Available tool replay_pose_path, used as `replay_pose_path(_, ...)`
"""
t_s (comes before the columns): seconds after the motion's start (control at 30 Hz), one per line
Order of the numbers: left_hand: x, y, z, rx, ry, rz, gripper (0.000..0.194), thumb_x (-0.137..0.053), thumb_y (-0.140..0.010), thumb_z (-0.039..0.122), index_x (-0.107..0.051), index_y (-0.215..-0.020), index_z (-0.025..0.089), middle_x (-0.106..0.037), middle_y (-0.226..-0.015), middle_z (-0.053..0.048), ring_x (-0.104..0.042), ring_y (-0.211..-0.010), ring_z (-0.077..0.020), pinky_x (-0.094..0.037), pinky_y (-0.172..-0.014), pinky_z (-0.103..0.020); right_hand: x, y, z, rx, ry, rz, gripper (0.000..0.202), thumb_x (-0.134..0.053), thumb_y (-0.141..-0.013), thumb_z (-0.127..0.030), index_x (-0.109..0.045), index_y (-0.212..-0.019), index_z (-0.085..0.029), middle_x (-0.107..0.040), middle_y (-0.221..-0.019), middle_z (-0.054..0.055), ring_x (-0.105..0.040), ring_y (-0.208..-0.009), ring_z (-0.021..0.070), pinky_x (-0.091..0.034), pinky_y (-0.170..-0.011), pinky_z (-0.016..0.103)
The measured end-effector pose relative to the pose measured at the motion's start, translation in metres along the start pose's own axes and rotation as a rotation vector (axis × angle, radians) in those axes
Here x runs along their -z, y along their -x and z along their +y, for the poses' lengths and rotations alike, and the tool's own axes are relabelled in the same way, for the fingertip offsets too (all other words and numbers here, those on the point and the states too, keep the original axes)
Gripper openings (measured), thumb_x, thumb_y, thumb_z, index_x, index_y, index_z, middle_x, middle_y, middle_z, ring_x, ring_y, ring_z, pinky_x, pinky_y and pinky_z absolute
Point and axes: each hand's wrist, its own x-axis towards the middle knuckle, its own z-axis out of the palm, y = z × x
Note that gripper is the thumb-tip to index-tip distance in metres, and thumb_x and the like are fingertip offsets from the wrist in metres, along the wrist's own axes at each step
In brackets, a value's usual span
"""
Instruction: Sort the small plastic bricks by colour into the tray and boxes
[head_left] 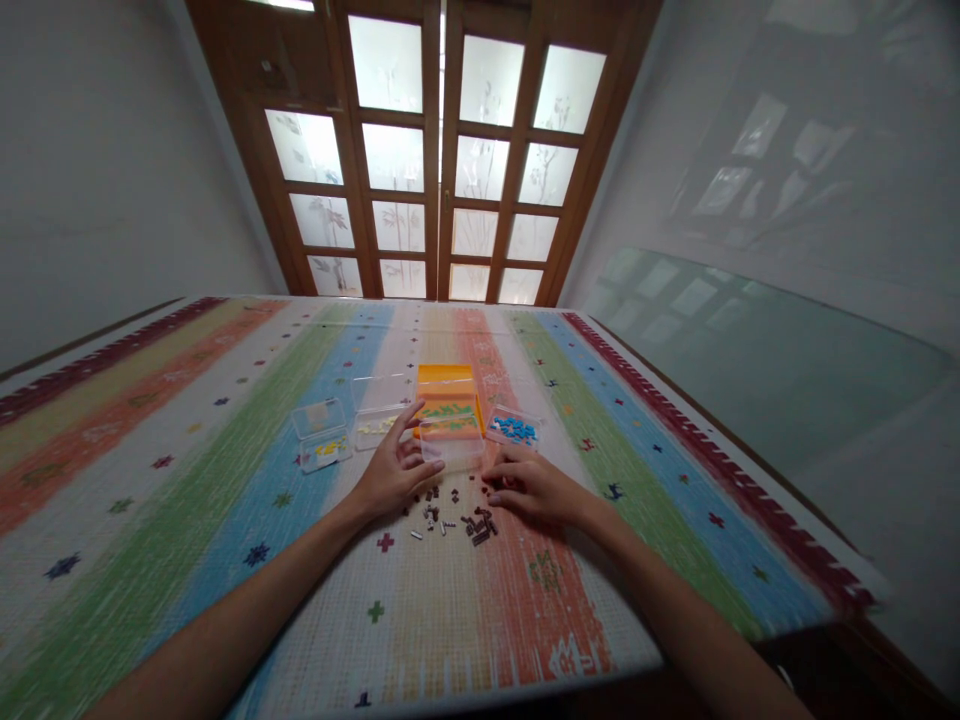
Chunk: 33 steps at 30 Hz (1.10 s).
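Observation:
My left hand (396, 472) is held with thumb and index finger spread apart at the left side of a clear plastic box (452, 447); whether it touches the box I cannot tell. Across from it, my right hand (531, 484) has its fingers curled, with the tips close together near the table. A tiny dark brown piece shows by those fingertips, and I cannot make out what is between them. Small brown building pieces (480, 526) lie in a loose group on the cloth below and between the hands, with a few greyish ones (448, 525) among them.
Behind the hands stands an orange tray (445, 374) with green pieces. A clear box of blue pieces (514, 430) is to its right. Leftward are boxes of pale pieces (375, 426) and yellow pieces (330, 447), lids open. A striped cloth (300, 560) covers the table.

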Motion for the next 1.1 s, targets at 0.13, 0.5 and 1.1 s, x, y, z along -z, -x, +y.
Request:
replay_pose_path(0.13, 0.000, 0.000, -0.001, 0.004, -0.002, 0.001, 0.093, -0.082, -0.067, 0.022, -0.039, -0.148, 0.031, -0.041, -0.143, -0.015, -0.065, -0.087, -0.0135, -0.058, -0.080, -0.034, 0.004, 0.000, -0.001, 0.000, -0.012, -0.011, 0.016, -0.062, -0.094, -0.026, -0.073, -0.100, -0.017, -0.065, -0.091, 0.007, -0.059, -0.086, 0.0173, -0.048, -0.081, 0.031)
replay_pose_path(0.5, 0.001, 0.000, -0.004, 0.000, 0.007, -0.002, 0.093, -0.082, -0.068, 0.022, -0.037, -0.149, 0.032, -0.042, -0.142, -0.014, -0.065, -0.089, -0.0138, -0.059, -0.083, -0.035, 0.008, 0.000, -0.002, -0.027, 0.011, -0.012, 0.015, -0.068, -0.089, -0.031, -0.073, -0.094, -0.018, -0.064, -0.087, 0.005, -0.057, -0.084, 0.0177, -0.047, -0.077, 0.030)
replay_pose_path(1.1, 0.000, 0.004, -0.004, -0.008, 0.012, 0.006, 0.091, -0.081, -0.069, 0.022, -0.038, -0.149, 0.031, -0.041, -0.144, -0.014, -0.065, -0.091, -0.0150, -0.056, -0.085, -0.036, -0.015, -0.001, -0.001, 0.084, -0.081, 0.115, 0.012, -0.063, -0.092, -0.020, -0.075, -0.094, -0.019, -0.065, -0.092, 0.006, -0.061, -0.088, 0.0168, -0.050, -0.081, 0.032)
